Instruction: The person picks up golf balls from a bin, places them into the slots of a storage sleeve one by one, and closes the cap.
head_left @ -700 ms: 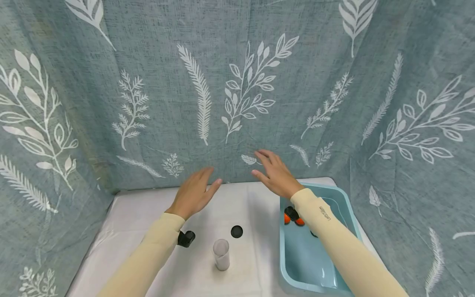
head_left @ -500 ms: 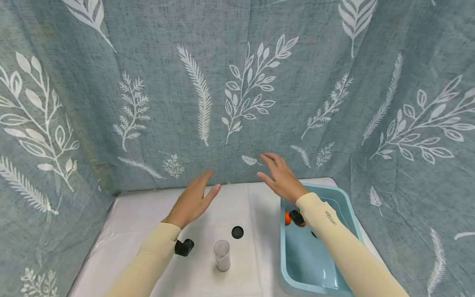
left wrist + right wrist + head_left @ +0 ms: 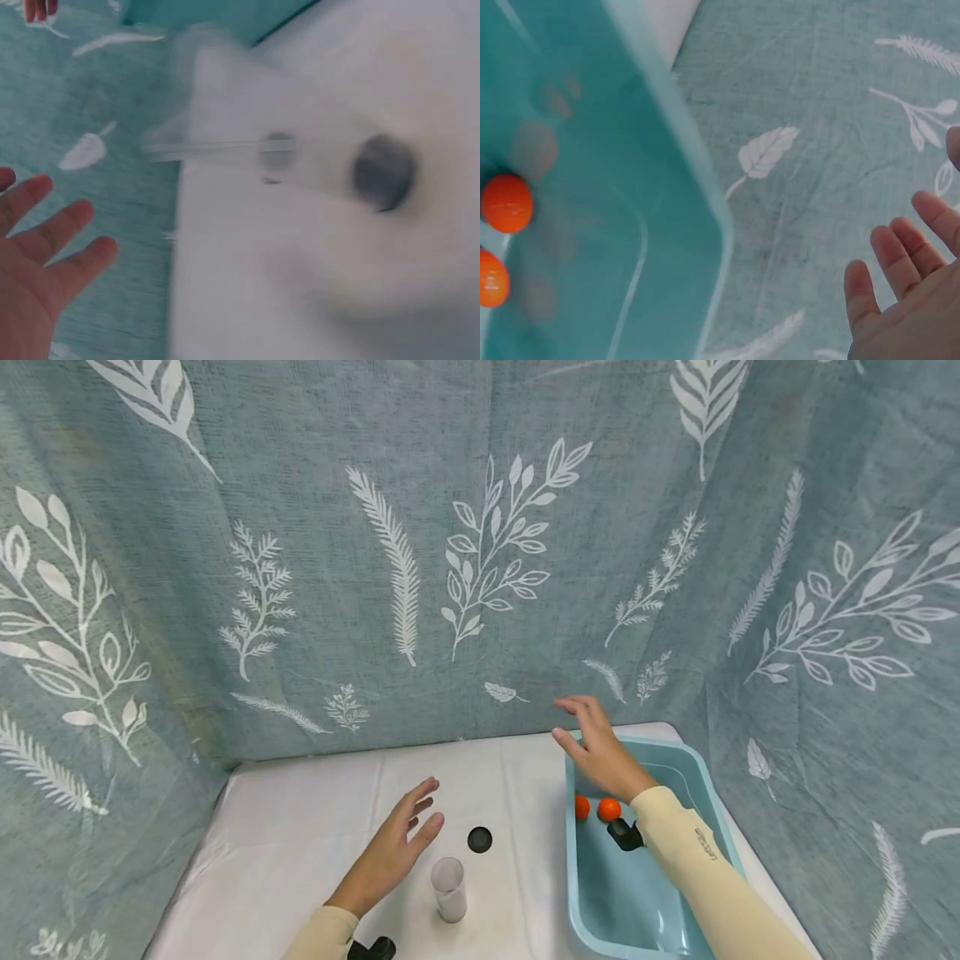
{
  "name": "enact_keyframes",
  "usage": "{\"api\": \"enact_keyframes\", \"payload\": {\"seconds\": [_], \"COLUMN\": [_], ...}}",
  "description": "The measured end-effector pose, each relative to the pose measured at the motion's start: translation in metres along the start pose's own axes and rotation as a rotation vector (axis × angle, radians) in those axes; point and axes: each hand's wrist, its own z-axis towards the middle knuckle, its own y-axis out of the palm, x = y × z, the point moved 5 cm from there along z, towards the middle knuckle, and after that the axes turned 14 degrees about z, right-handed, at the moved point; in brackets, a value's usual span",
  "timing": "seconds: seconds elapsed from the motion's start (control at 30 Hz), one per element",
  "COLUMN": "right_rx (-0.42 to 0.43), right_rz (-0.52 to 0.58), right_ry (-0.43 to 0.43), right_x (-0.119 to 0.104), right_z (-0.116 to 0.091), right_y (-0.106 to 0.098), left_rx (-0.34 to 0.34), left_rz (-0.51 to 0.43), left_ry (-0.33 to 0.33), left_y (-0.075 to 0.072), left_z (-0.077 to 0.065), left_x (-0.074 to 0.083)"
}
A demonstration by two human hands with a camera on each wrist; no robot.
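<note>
A clear, open-topped cylinder (image 3: 449, 891) stands upright on the white cloth. Just left of it, my left hand (image 3: 386, 860) hovers with relaxed fingers apart and touches nothing. Behind the cylinder and a little to its right lies a flat black disc (image 3: 480, 839). My right hand (image 3: 600, 760) hangs over the far left part of the light-blue bin (image 3: 572, 877), fingers loosely bent, holding nothing. Inside the bin are two orange balls (image 3: 507, 203), near its far left side. In the left wrist view the cylinder is blurred, with two dark round shapes showing around it.
White cloth (image 3: 292, 827) covers the table. Grey-green fabric with white leaf prints (image 3: 322, 593) hangs behind the table and along both sides. The bin takes up the table's right side, its raised rim between the cylinder and the right-hand fabric.
My left hand has drawn back toward me and down, nearer the cylinder. My right hand has moved right and slightly nearer, over the bin, uncovering the orange balls. The head view has shifted slightly.
</note>
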Motion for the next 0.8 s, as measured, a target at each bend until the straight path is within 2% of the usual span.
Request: {"api": "enact_keyframes", "payload": {"seconds": [0.17,0.3,0.47,0.63,0.8], "right_rx": [0.038,0.06,0.121,0.189,0.227], "right_rz": [0.11,0.171,0.21,0.098,-0.039], "right_ry": [0.019,0.06,0.156,0.284,0.36], "right_x": [0.016,0.032,0.057,0.085,0.105], "right_z": [-0.016,-0.027,-0.039,-0.053,-0.066], "right_y": [-0.007,-0.014,-0.02,-0.025,-0.029], "left_rx": [-0.027,-0.032,-0.014,-0.016,-0.002], "left_rz": [-0.115,-0.181,-0.247,-0.301,-0.265], "left_ry": [0.01,0.031,-0.016,-0.098,-0.143], "left_y": [0.028,0.044,0.059,0.071,0.08], "left_z": [-0.022,-0.036,-0.045,-0.048,-0.05], "left_x": [-0.022,-0.03,-0.043,-0.052,-0.058]}}
